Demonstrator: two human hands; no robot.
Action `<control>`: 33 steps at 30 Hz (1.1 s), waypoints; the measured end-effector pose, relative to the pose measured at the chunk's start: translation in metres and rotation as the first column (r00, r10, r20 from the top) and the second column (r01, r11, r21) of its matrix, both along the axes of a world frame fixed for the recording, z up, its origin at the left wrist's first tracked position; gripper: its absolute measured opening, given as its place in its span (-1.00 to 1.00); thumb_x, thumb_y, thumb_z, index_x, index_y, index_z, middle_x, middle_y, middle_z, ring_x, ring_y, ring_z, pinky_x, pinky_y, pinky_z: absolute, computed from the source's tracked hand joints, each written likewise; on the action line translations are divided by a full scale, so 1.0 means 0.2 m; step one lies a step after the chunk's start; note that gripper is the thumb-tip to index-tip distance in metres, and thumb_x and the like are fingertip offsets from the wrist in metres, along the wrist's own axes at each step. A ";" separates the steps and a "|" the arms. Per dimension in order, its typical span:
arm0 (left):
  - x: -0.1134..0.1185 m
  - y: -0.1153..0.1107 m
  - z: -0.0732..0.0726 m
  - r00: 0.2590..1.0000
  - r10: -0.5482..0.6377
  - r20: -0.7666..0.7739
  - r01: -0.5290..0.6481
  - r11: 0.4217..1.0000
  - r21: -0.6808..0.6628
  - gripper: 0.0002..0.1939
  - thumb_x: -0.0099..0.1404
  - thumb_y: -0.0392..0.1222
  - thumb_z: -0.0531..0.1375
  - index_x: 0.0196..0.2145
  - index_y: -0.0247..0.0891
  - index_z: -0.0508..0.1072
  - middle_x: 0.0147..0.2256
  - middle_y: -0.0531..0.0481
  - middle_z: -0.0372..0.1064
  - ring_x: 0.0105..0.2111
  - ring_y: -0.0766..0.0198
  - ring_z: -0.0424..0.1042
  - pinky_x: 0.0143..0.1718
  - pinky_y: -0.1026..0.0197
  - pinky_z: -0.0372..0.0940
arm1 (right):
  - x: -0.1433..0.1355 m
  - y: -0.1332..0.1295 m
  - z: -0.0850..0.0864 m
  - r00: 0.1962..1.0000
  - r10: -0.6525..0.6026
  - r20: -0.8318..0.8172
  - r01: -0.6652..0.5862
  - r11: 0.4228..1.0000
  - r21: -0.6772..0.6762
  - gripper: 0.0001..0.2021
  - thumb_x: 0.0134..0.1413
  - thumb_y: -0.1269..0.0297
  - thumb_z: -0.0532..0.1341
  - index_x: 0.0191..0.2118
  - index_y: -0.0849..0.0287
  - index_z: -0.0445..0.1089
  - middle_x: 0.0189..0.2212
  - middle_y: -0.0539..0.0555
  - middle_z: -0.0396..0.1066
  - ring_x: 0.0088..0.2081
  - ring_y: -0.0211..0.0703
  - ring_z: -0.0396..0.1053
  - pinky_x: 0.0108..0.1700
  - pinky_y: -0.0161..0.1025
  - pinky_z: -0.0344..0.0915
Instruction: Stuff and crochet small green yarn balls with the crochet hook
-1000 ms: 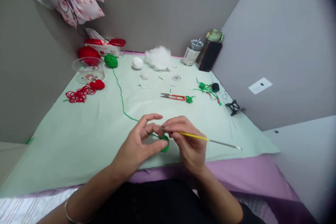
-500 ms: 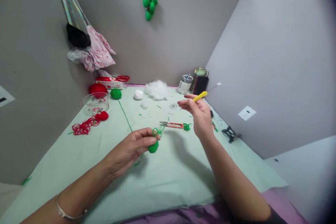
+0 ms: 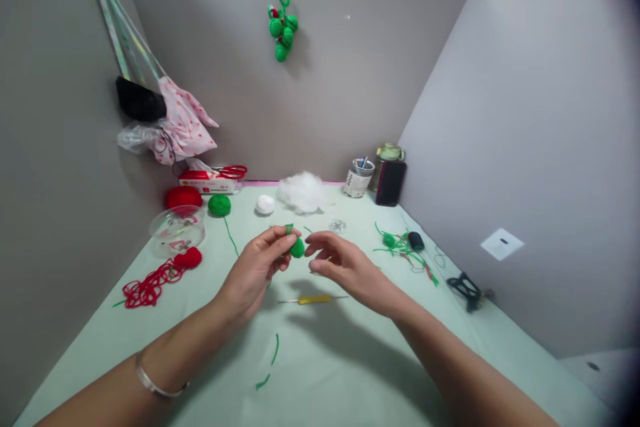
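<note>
Green yarn scraps [image 3: 275, 350] are lying nearest on the desk [image 3: 350, 393]. Beyond them, the yellow-handled hook [image 3: 314, 299], earlier raised in the right hand [image 3: 354, 272], is now resting on the desk. Above and past it, the left hand [image 3: 254, 268] is still pinching the green crocheted piece [image 3: 298, 248] between its fingers, while the emptied right hand is hovering just beside that piece, fingers loosely parted.

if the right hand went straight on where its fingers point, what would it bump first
Most likely the green crocheted piece held in the left hand. It sits just beyond the fingertips of the right hand, though depth is hard to judge.
</note>
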State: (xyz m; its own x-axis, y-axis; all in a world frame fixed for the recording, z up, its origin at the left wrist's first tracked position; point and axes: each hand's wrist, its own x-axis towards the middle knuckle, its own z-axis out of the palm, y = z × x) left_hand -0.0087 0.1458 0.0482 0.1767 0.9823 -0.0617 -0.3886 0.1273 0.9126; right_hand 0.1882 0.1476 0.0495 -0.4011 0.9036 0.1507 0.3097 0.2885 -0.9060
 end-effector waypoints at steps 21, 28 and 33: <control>-0.14 0.15 0.05 0.315 -0.243 -0.917 0.833 0.533 0.145 -0.25 0.14 -0.36 0.35 0.25 0.18 0.46 0.30 -0.04 0.36 0.14 -0.11 0.51 0.01 0.10 0.45 | 0.04 0.45 -0.20 0.681 -0.354 -0.641 -0.097 0.824 -0.558 -0.79 -0.06 0.28 0.44 -0.24 0.16 0.55 -0.27 0.10 0.63 -0.23 -0.16 0.60 -0.32 -0.35 0.38; -0.21 0.43 0.16 0.529 0.196 -0.826 0.432 0.775 0.461 -0.74 0.47 -0.08 0.14 0.00 -0.01 0.58 -0.05 0.01 0.61 -0.07 0.14 0.58 -0.09 0.20 0.41 | -0.02 0.52 -0.15 0.770 -0.202 -0.605 -0.225 0.802 -0.554 -0.81 0.00 0.31 0.33 -0.21 0.18 0.57 -0.34 0.07 0.59 -0.58 -0.41 0.31 -0.59 -0.44 0.12; -0.13 0.53 0.01 0.617 0.223 -0.755 0.323 0.802 0.502 -0.90 0.41 -0.15 0.22 -0.15 -0.13 0.51 -0.14 0.03 0.50 -0.09 0.21 0.48 -0.02 0.16 0.32 | -0.12 0.57 -0.16 0.836 -0.167 -0.522 -0.183 0.813 -0.553 -0.78 -0.01 0.34 0.27 -0.18 0.15 0.55 -0.59 -0.10 0.38 -0.62 -0.41 0.17 -0.57 -0.42 0.08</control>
State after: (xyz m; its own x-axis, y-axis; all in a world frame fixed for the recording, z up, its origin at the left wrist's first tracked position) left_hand -0.0355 0.2522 0.0492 0.3823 0.8619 0.3333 0.4563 -0.4897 0.7430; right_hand 0.1649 0.2612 0.0181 -0.4227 0.8857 -0.1920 -0.2617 -0.3221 -0.9098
